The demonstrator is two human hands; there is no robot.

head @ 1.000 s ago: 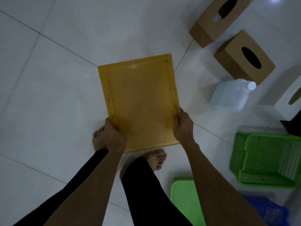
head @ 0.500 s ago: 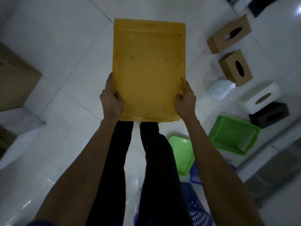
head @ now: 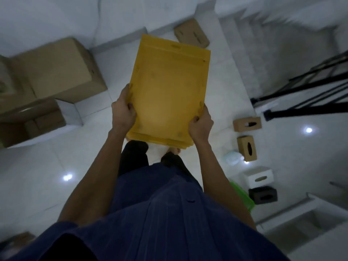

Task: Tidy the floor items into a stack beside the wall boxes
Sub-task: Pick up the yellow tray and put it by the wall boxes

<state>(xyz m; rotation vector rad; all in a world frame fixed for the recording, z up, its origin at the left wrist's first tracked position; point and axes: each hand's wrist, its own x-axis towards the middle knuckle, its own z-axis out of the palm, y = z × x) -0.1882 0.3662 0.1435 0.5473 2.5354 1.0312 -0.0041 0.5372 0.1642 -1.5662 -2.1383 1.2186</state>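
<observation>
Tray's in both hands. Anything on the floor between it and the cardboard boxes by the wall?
Nothing visible. The left hand and right hand grip the yellow tray; the floor between it and the cardboard boxes shows bare tile. The tray hides the floor under it.

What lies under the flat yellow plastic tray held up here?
Below the flat yellow plastic tray, white tiled floor and a bare foot's toes show past its edges; the floor directly beneath it is covered.

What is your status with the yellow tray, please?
Hands: left hand and right hand gripping yellow tray by its side edges. Tray lifted, not yet set down. cardboard boxes ahead-left; small brown box beyond tray.
</observation>
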